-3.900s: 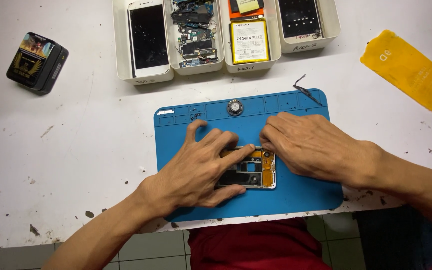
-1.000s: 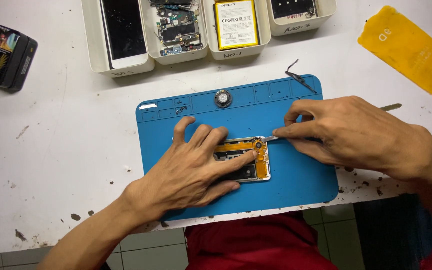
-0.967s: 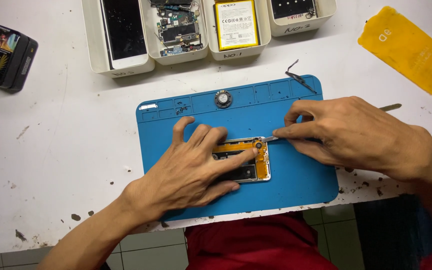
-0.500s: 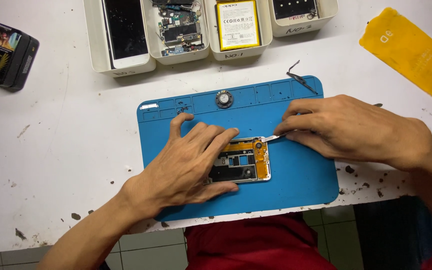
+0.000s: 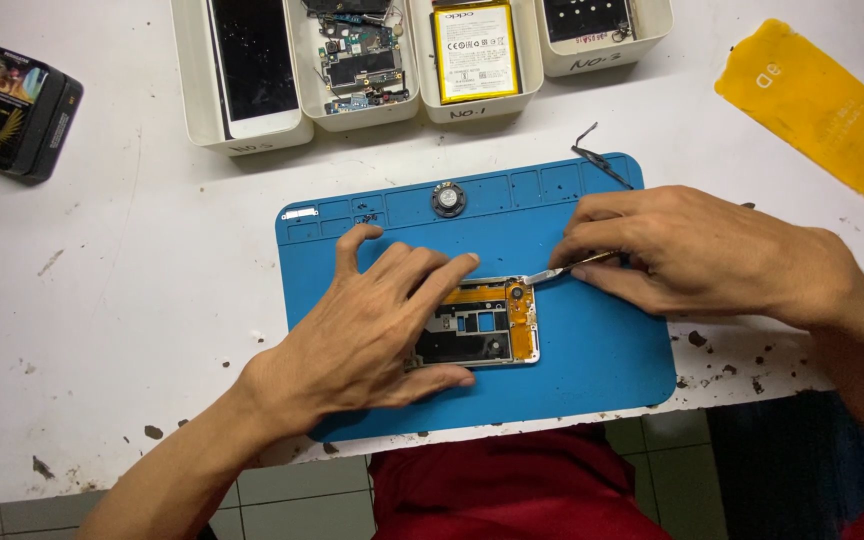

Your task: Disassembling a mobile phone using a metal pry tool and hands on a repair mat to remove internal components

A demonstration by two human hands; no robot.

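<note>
— Where's the stripped silver phone frame with orange flex [image 5: 477, 325]?

— Mid blue rubber mat [image 5: 602, 350], long axis left-right, pinned under the left hand [image 5: 362, 335]'s spread fingers.

— And the right hand [image 5: 697, 255]?

— Pinched shut on thin metal tweezers [image 5: 562, 268], tips touching the frame's far-right corner.

On the table [image 5: 132, 300] lies one blue mat [image 5: 602, 350], carrying one opened phone frame [image 5: 482, 325], one small round part [image 5: 447, 199] at its twelve o'clock edge and one pair of dark tweezers [image 5: 600, 163] at its one o'clock corner. Four white trays [image 5: 192, 90] stand in a row at twelve o'clock: one holds a phone with a dark screen [image 5: 250, 60], one a circuit board [image 5: 357, 60], one a battery [image 5: 475, 50], one a dark part [image 5: 587, 18]. There are also one black box [image 5: 14, 112] at ten o'clock, one yellow sheet [image 5: 820, 105] at two o'clock, and two hands, the left hand [image 5: 362, 335] and the right hand [image 5: 692, 255], with one thin metal tool [image 5: 567, 268] between them.
</note>
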